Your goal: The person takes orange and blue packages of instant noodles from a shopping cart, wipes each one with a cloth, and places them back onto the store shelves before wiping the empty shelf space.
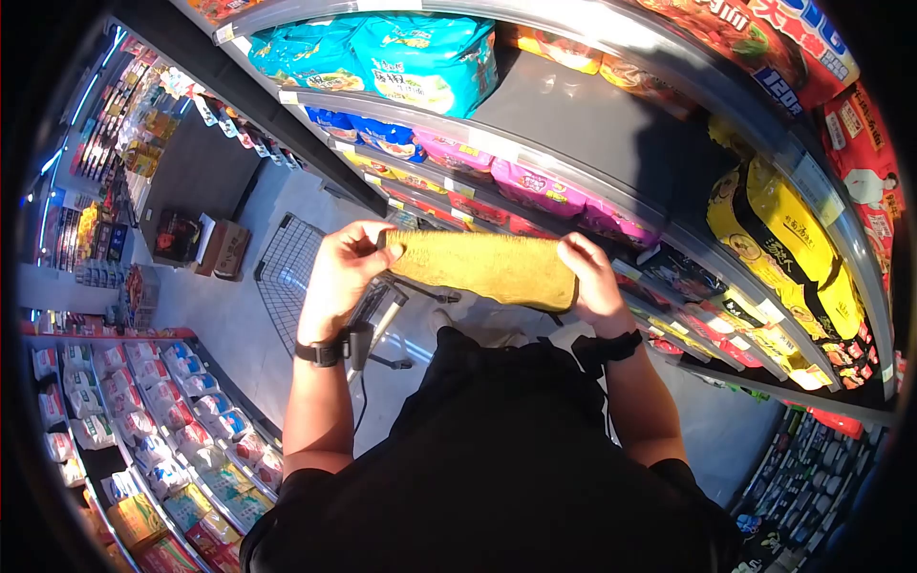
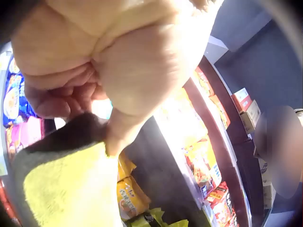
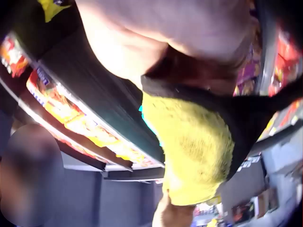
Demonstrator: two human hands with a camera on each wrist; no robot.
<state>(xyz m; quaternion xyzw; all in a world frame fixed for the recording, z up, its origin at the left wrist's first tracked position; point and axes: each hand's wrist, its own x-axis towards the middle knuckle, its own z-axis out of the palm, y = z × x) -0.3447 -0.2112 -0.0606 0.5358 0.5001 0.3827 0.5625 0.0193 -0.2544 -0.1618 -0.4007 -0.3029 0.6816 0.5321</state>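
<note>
So, biggest thing first: a tall shelving unit runs beyond both hands and off to the right, with a bare stretch of dark shelf board (image 1: 573,115) just beyond the hands and teal instant noodle packs (image 1: 420,67) beyond the left one. The wire shopping cart (image 1: 287,272) sits lower down, beside the left hand. Between the hands is a fuzzy yellow cleaning cloth (image 1: 478,265) with dark edging, spread out and off the shelf. The left hand (image 1: 339,277) pinches one end between thumb and fingers; the right hand (image 1: 594,286) grips the other end.

How far along? My guess is it's the handling-the-cloth stage: it's opened out and held at both ends, nothing's being wiped right now, and any wiping or putting away is what's left. Can't tell if that shelf board's been cleaned.

Hard to make out: the cloth's far side, plus some of the right fingertips. Glare washes out part of the left wrist view, the left forearm covers some of the cart, and smaller pack lettering is unreadable.
</note>
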